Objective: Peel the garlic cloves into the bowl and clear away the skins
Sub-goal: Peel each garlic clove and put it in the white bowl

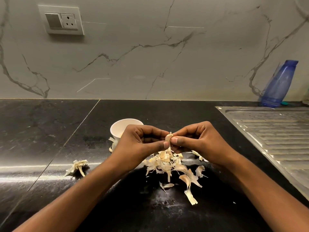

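Both hands meet above the black counter on one garlic clove (168,137). My left hand (142,143) pinches it between thumb and fingertips. From the other side my right hand (199,139) pinches the same clove, with a strip of skin hanging below it. Under the hands lies a loose pile of papery garlic skins (168,164), with longer strips trailing toward me. A white bowl (119,127) stands just behind my left hand, which covers part of it. Something yellowish shows at the bowl's bottom.
A stripped garlic core with skins (77,166) lies to the left on the black counter (50,131). A steel sink drainboard (274,136) fills the right side. A blue plastic bottle (279,84) leans against the marble wall. A wall socket (61,20) sits upper left.
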A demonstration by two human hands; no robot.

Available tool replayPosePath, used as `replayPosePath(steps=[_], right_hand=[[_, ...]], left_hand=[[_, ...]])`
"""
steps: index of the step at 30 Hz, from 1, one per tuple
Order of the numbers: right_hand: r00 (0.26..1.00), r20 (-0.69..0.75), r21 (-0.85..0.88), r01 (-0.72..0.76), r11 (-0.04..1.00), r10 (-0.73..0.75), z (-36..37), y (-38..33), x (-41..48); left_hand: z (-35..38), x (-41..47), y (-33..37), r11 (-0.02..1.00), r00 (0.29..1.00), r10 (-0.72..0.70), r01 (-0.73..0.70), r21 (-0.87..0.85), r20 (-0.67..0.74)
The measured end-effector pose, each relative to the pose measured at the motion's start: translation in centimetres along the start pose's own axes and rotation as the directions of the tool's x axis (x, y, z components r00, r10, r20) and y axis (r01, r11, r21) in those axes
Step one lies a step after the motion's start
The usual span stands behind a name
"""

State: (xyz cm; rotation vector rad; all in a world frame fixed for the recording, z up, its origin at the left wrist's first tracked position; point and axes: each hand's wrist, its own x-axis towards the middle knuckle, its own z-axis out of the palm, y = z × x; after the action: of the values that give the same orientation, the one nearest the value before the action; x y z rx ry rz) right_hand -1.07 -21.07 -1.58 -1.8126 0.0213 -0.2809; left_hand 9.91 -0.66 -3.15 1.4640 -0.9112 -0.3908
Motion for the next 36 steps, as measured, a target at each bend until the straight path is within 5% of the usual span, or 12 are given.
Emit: replayPosePath(steps=[14,36], right_hand=[[0.999,-0.015,-0.005,-0.032,0.999,0.032,0.5,-0.1,0.0],[0.999,-0.034,-0.066,-0.001,0.998,-0.001,0.7,0.6,0.1]], left_hand=[[0.1,0.1,-0.6,0.968,0.986,0.146,-0.126,0.216,-0.079],[0.1,0.1,-1.0,0.979,0.989,0.138,-0.13,0.155,-0.044]])
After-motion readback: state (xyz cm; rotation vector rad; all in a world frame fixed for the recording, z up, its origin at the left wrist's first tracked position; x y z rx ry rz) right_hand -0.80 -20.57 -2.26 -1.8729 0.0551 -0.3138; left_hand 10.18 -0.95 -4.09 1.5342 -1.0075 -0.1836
